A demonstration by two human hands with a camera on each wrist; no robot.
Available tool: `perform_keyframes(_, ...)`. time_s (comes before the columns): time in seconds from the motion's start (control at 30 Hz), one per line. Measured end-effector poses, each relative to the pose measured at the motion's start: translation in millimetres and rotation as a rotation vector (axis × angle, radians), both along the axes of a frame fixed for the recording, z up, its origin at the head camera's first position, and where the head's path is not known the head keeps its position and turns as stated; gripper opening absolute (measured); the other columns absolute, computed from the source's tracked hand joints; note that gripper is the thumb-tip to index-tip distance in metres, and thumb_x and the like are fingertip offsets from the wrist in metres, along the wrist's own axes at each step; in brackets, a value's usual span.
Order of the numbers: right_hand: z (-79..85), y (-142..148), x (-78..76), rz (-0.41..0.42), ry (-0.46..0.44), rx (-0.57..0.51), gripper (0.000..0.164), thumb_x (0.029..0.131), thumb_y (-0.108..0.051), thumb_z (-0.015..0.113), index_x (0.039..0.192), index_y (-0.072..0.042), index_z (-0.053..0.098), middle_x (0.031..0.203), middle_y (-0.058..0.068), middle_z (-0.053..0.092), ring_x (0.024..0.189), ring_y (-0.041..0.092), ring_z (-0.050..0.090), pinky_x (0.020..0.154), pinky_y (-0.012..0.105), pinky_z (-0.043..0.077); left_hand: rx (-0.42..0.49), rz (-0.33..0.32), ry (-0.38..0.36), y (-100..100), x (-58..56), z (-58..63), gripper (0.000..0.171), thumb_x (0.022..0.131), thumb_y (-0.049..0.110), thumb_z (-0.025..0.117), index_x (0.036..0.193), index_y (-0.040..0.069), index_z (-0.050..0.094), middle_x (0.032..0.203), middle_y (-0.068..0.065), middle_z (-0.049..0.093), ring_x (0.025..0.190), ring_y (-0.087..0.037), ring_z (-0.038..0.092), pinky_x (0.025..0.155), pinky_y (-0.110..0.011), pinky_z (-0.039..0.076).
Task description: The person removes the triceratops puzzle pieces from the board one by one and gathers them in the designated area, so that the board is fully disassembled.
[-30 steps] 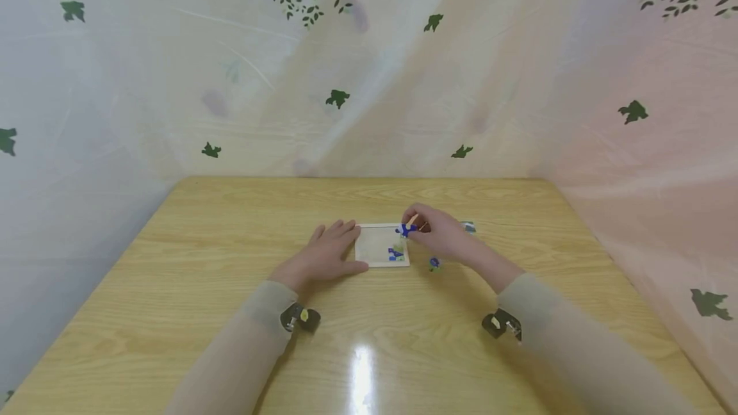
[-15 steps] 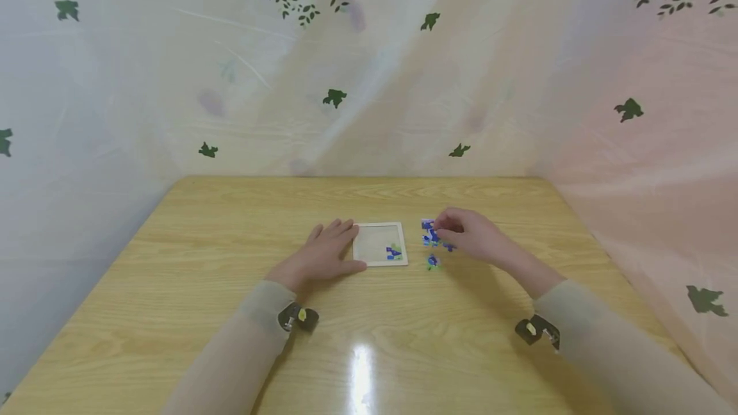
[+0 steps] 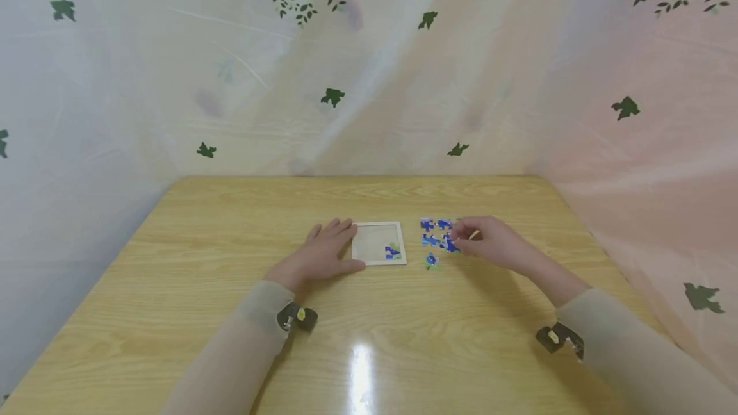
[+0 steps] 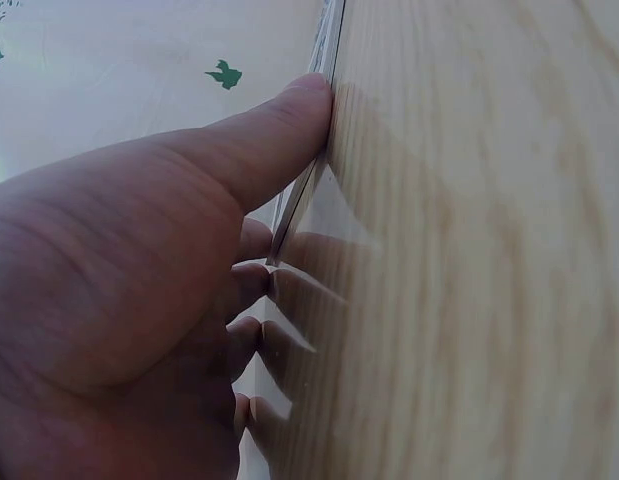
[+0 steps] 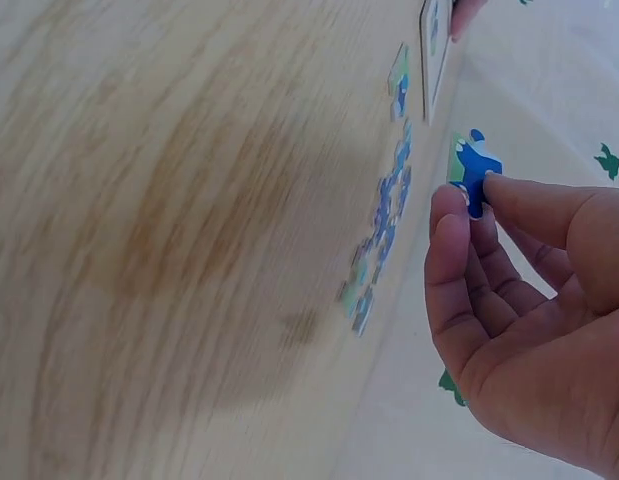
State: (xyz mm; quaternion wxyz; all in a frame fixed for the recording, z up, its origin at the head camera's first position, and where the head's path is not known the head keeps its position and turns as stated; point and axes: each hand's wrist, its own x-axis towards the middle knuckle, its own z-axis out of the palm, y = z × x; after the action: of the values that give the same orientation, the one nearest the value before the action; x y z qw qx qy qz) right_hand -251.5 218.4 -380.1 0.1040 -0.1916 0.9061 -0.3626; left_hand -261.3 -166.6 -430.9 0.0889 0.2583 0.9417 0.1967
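Note:
My left hand [image 3: 325, 252] rests at the left side of a small white puzzle tray [image 3: 403, 242], its fingers and thumb extended along the rim. In the left wrist view, the thumb [image 4: 279, 125] touches the tray's edge. A few joined puzzle pieces [image 3: 393, 251], blue and green, lie in the tray's lower right corner. My right hand [image 3: 490, 242] is above the loose pieces to the right of the tray. In the right wrist view it pinches a blue, green and white puzzle piece [image 5: 476, 170] between thumb and forefinger.
Several loose puzzle pieces [image 3: 428, 239] lie on the wooden table [image 3: 230, 223] right of the tray. One blue-green piece [image 3: 432, 260] sits nearer the front. A pale cloth [image 3: 369, 133] with leaf and bird prints hangs behind the table.
My right hand has moved right, from over the tray to above the loose pieces, uncovering them. The left hand stays at the tray's left side.

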Motion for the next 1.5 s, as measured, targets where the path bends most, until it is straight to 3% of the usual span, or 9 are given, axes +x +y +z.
perform_keyframes(0.17,-3.8,5,2.4,0.019,-0.042,0.015,0.010,0.109,-0.010,0.070,0.116,-0.005,0.075,0.109,0.008,0.072,0.095,0.023,0.074,0.083,0.042,0.066,0.044,-0.014,0.021,-3,-6.1,-10.6,0.101,0.102,0.066,0.067,0.171,0.000,0.035,0.180,-0.023,0.023,0.167,-0.047,0.013,0.133,-0.068,0.002)
perform_keyframes(0.27,-5.7,6,3.2,0.022,-0.067,0.025,0.008,0.108,-0.010,0.071,0.114,-0.006,0.075,0.107,0.008,0.073,0.091,0.022,0.072,0.078,0.038,0.065,0.047,-0.015,0.022,-4,-6.7,-11.0,0.101,0.103,0.066,0.067,0.171,0.000,0.034,0.180,-0.023,0.023,0.167,-0.047,0.013,0.133,-0.068,0.001)
perform_keyframes(0.4,-8.5,6,3.9,0.029,-0.076,0.029,0.007,0.106,-0.008,0.073,0.111,-0.005,0.075,0.105,0.008,0.073,0.087,0.022,0.069,0.073,0.034,0.062,0.022,-0.008,-0.005,-2,-1.0,-1.0,0.096,0.105,0.059,0.067,0.172,0.000,0.032,0.181,-0.022,0.020,0.168,-0.045,0.011,0.134,-0.065,-0.001)
perform_keyframes(0.67,-16.8,7,3.3,0.037,-0.036,0.069,0.009,0.106,-0.007,0.073,0.113,-0.005,0.077,0.106,0.004,0.075,0.089,0.019,0.068,0.074,0.029,0.059,-0.014,0.006,0.000,0,-2.3,-0.1,0.095,0.106,0.059,0.066,0.173,0.002,0.030,0.182,-0.019,0.020,0.169,-0.042,0.011,0.135,-0.064,0.001)
perform_keyframes(0.9,-22.5,7,1.9,0.035,0.030,0.123,0.007,0.105,-0.011,0.075,0.112,-0.009,0.078,0.107,0.001,0.076,0.100,0.019,0.068,0.090,0.040,0.059,-0.034,0.003,-0.003,0,-1.3,2.3,0.095,0.106,0.059,0.066,0.173,0.002,0.030,0.182,-0.019,0.020,0.169,-0.042,0.010,0.135,-0.064,0.001)
perform_keyframes(1.13,-25.5,3,2.1,0.040,0.071,0.136,0.005,0.105,-0.010,0.076,0.109,-0.008,0.078,0.107,0.000,0.076,0.104,0.023,0.070,0.097,0.052,0.061,-0.042,0.014,-0.008,1,-1.7,2.6,0.096,0.106,0.060,0.066,0.174,0.003,0.030,0.182,-0.018,0.020,0.169,-0.041,0.010,0.135,-0.063,0.001)
perform_keyframes(1.5,-28.0,1,5.3,0.018,0.083,0.167,0.004,0.106,-0.011,0.075,0.108,-0.010,0.078,0.104,-0.001,0.074,0.099,0.020,0.067,0.089,0.046,0.060,-0.036,0.003,-0.008,1,-2.3,0.8,0.095,0.107,0.059,0.065,0.173,0.002,0.030,0.182,-0.019,0.019,0.169,-0.042,0.010,0.134,-0.065,0.001)
